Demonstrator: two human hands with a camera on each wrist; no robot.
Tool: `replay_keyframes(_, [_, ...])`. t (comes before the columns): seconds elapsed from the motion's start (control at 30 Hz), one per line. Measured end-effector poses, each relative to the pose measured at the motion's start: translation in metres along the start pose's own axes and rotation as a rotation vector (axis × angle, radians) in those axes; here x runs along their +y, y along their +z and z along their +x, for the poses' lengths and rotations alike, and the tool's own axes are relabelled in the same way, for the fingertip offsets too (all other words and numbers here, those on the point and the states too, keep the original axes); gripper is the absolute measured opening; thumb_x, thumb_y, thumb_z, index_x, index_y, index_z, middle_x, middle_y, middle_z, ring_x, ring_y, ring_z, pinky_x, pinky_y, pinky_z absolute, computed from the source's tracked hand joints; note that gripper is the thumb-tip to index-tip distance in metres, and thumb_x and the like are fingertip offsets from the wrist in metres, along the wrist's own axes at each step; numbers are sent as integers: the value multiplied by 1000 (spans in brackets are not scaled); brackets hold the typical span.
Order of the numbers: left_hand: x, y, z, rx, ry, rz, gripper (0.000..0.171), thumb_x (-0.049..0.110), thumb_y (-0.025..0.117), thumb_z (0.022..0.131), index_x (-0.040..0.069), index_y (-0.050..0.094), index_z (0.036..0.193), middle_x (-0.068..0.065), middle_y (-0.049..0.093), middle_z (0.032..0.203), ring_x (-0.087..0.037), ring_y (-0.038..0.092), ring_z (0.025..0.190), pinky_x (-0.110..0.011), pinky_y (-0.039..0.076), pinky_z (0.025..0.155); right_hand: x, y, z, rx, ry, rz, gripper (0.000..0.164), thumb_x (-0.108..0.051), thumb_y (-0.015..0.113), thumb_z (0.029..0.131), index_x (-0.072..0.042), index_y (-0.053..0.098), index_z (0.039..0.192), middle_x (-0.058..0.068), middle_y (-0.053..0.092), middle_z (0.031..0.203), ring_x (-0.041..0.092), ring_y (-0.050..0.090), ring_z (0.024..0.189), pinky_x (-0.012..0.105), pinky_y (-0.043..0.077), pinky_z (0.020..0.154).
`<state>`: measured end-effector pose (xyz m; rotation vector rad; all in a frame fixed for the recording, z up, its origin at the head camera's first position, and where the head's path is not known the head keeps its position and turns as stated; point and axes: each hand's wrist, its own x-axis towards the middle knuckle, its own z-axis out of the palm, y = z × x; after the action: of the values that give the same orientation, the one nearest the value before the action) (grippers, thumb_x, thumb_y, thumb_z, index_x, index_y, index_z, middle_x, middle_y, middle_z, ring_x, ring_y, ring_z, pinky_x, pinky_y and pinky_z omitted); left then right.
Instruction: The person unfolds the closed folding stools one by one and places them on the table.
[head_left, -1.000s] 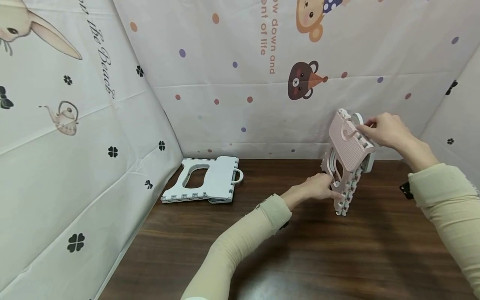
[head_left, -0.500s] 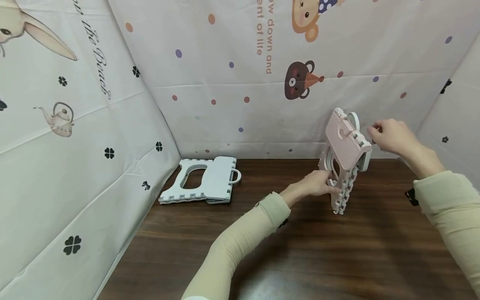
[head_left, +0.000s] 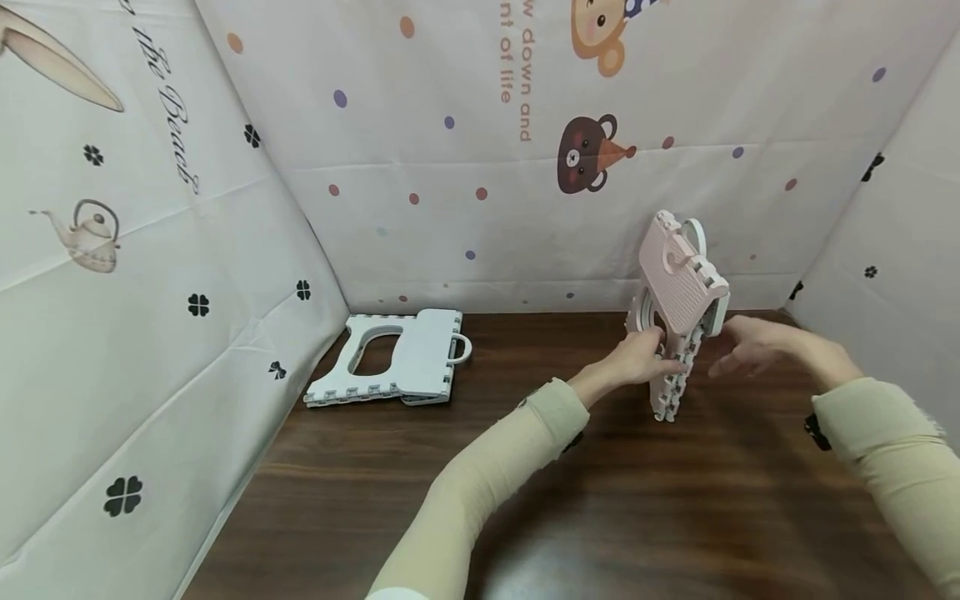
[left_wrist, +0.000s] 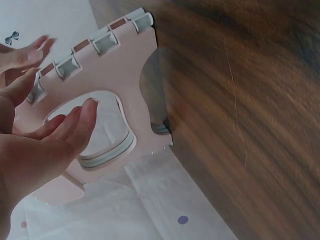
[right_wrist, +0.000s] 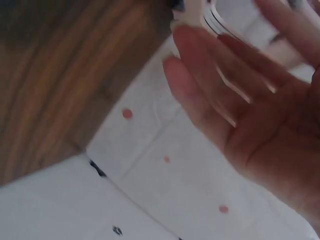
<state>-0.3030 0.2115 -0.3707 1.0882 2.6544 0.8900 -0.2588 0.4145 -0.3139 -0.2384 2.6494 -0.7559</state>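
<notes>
A pink folding stool (head_left: 678, 292), folded nearly flat, stands tilted on the table near the back wall, with pale handles at its top. My left hand (head_left: 633, 357) holds it low on the near side, thumb by the hinged edge. In the left wrist view, the left fingers (left_wrist: 70, 125) lie at the oval opening of the stool (left_wrist: 132, 75); how far they reach in is unclear. Just right of the stool is my right hand (head_left: 757, 346), its fingers loosely extended and holding nothing. The right wrist view shows that palm (right_wrist: 270, 125) blurred, with part of the stool behind the fingertips.
A white folding stool (head_left: 427, 354) lies folded flat at the back left of the dark wooden table (head_left: 360, 500). Printed white cloth (head_left: 420, 158) covers the walls at the back and both sides.
My right hand has let go of the pink stool's top, drawn back to the right and moved down beside it. The left hand stays on the stool. The head view has shifted slightly.
</notes>
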Motion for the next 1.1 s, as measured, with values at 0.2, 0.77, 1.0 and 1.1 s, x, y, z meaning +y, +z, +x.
replay_keyframes(0.2, [5, 4, 5, 56, -12, 7, 34, 42, 70, 87, 16, 56, 104, 6, 65, 95, -2, 61, 79, -16, 46, 63, 8, 20, 16, -98, -177, 176, 50, -12, 70, 87, 5, 43, 126, 19, 63, 111, 14, 62, 82, 36, 56, 66])
replay_keyframes(0.77, [7, 9, 11, 108, -7, 116, 28, 44, 71, 85, 20, 56, 87, 12, 57, 75, -1, 55, 66, -16, 41, 54, 18, 24, 21, 49, -206, 170, 46, -10, 78, 79, 1, 49, 113, 7, 66, 89, 10, 57, 65, 32, 51, 56])
replay_keyframes(1.0, [6, 7, 9, 101, -42, 150, 27, 46, 70, 85, 23, 56, 87, 14, 58, 76, -1, 56, 68, -18, 42, 57, 24, 19, 13, 61, -107, 139, 63, -14, 78, 79, 4, 41, 126, 19, 63, 106, 14, 59, 78, 35, 52, 63])
replay_keyframes(1.1, [4, 5, 7, 97, -44, 144, 25, 44, 69, 86, 22, 56, 87, 14, 58, 76, -1, 56, 67, -19, 43, 56, 30, 15, 10, 69, -90, 120, 62, -14, 77, 80, 5, 40, 127, 17, 64, 102, 14, 57, 74, 34, 51, 59])
